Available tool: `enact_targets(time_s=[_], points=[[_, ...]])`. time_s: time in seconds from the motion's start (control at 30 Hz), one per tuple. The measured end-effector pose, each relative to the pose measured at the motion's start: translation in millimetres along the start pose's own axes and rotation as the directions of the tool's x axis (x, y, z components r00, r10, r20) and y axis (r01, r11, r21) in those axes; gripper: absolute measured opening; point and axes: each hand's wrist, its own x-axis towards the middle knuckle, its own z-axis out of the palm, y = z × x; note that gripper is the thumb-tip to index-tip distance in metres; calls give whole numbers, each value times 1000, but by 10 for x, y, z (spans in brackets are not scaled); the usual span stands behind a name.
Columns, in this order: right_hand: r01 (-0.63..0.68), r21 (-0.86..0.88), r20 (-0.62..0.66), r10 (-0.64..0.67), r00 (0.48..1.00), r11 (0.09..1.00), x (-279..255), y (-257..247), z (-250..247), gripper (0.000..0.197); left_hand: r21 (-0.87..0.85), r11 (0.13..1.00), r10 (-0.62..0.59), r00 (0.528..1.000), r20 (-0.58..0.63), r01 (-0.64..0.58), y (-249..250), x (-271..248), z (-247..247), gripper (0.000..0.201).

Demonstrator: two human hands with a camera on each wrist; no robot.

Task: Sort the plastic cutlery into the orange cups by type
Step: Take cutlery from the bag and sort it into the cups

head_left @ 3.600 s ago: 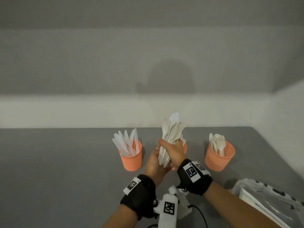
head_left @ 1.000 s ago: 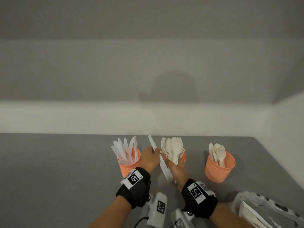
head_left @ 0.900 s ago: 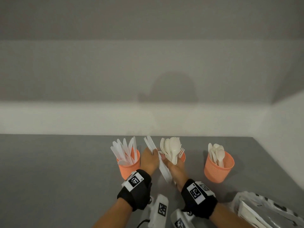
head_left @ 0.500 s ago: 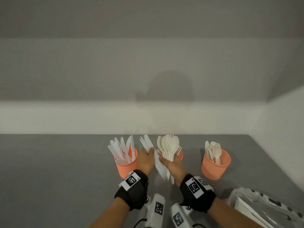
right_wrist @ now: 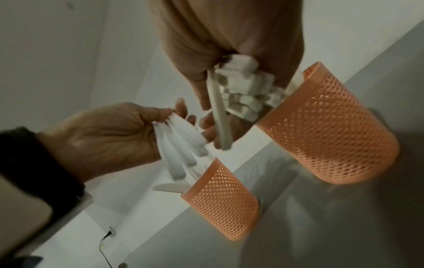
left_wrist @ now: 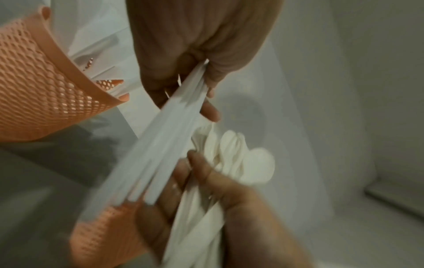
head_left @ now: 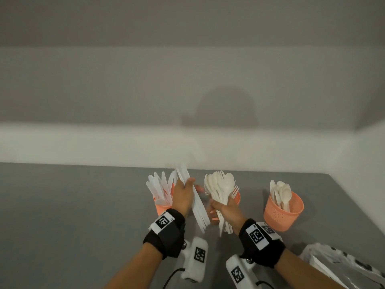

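Three orange mesh cups stand in a row on the grey table (head_left: 83, 215). The left cup (head_left: 161, 207) holds white knives, the middle cup (head_left: 237, 198) shows forks, and the right cup (head_left: 283, 211) holds spoons. My left hand (head_left: 185, 190) grips a bundle of white knives (head_left: 196, 205) just right of the left cup. My right hand (head_left: 223, 207) grips a bunch of cream spoons and forks (head_left: 220, 186) in front of the middle cup. In the left wrist view, the knives (left_wrist: 169, 137) slant from my left hand down to the right hand (left_wrist: 206, 199). The right wrist view shows the handle ends (right_wrist: 243, 90) in my fist.
A crumpled plastic bag (head_left: 337, 265) with white packets lies at the front right. A white wall runs close behind the cups and along the table's right edge. Bare grey table spreads to the left.
The single mixed bundle has split. My left hand has pulled the knives out and carried them left towards the knife cup. My right hand keeps the spoons and forks.
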Motion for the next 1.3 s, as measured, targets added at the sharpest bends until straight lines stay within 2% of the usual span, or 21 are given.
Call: enact_targets(time_s=[0.03,0.1,0.2,0.27,0.33,0.5,0.6,0.7,0.8,0.93,1.0,1.07,1.13,1.2,1.23,1.3], points=[[1,4,-2,-1,1000,1000,9,21,-18,6,-75,997,12,1000,-19,-14,55,25,-36,16],[22,-14,19,-22,1000,1000,43,58,-53,17,-151,984,79,994,-78,-90,186,96,-129,15],[5,-10,53,-5,999,1000,41,31,-71,22,-125,966,195,957,-213,-224,346,249,-296,31],[-34,-12,66,35,997,999,28,-25,-62,23,-82,961,232,932,-280,-264,435,340,-390,46],[-91,-15,47,92,995,996,36,-56,-63,21,-53,958,255,920,-299,-283,489,425,-445,53],[-167,56,58,164,985,984,33,-103,-69,24,125,952,302,922,-243,-279,314,592,-443,53],[-158,17,34,157,987,987,15,-120,-58,22,141,939,334,926,-173,-313,117,632,-437,37],[-127,-27,42,128,991,992,21,-90,-50,21,235,915,361,925,-121,-327,-27,663,-431,24],[-84,-50,101,88,991,995,15,-75,-23,26,424,836,414,907,-71,-348,-113,678,-445,16],[-147,-1,115,146,983,989,4,-87,15,20,601,706,444,895,37,-375,-102,685,-436,26],[-182,32,109,177,978,983,-5,-91,27,21,633,656,506,862,34,-411,-62,649,-412,32],[-180,58,106,173,979,982,-10,-80,33,23,649,597,595,803,37,-472,20,553,-354,35],[-162,89,101,153,983,983,-8,-82,35,25,565,625,638,770,28,-539,146,421,-245,28],[-147,119,94,137,986,982,-14,-100,39,23,455,698,619,785,3,-553,248,280,-131,22],[-140,134,94,128,987,981,-21,-116,43,22,421,740,579,815,1,-525,270,213,-79,19],[-126,155,89,113,990,980,-39,-142,61,20,372,846,400,916,32,-382,242,98,17,15]])
